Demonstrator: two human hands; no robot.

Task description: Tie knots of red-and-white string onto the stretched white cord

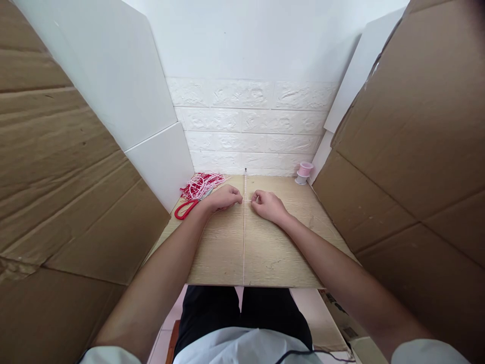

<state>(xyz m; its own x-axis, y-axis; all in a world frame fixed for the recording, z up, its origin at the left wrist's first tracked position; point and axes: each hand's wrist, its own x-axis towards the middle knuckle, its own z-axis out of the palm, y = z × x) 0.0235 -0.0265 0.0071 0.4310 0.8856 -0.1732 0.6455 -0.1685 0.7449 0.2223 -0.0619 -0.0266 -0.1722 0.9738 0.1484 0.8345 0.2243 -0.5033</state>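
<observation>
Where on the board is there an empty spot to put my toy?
The board is bare near its front edge, both sides of the string, and between the right hand and the spool. Crowded: the far left corner, with cord pile, scissors and left hand.

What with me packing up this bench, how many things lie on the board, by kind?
red-handled scissors: 1
pink spool: 1
pile of red and pink cords: 1
stretched cord: 1
Total: 4
</observation>
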